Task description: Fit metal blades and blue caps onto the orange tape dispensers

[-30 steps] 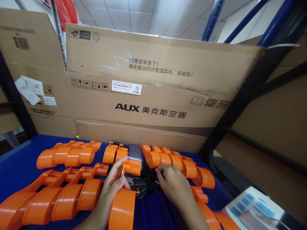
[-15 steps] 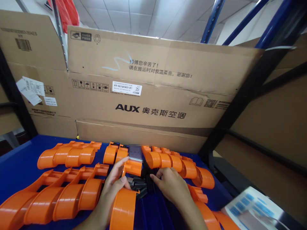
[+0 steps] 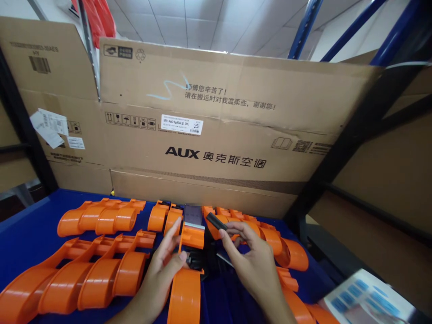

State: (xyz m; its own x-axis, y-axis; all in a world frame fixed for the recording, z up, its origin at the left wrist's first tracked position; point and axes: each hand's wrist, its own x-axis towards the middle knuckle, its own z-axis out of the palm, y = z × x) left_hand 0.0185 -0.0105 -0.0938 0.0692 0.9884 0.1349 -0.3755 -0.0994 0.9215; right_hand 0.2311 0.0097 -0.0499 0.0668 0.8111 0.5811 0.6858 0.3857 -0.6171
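My left hand (image 3: 165, 265) grips an orange plastic tape-dispenser body (image 3: 187, 279) near its front end, where a toothed metal blade (image 3: 193, 217) sticks up. My right hand (image 3: 249, 261) is raised a little and pinches a small black plastic piece (image 3: 216, 220) between thumb and fingers, just right of the blade. Under both hands lies a small heap of black plastic pieces (image 3: 195, 261) on the blue table (image 3: 27, 234).
Rows of nested orange dispenser bodies lie at the left (image 3: 84, 274), the back left (image 3: 101, 218) and the right (image 3: 270, 238). A large AUX cardboard box (image 3: 216, 135) stands behind the table. A black shelf post (image 3: 337, 148) rises at the right, with a sheet of blue labels (image 3: 367, 297) below it.
My right hand has come up from the heap of black pieces holding one of them. My left hand has stayed on the orange dispenser body.
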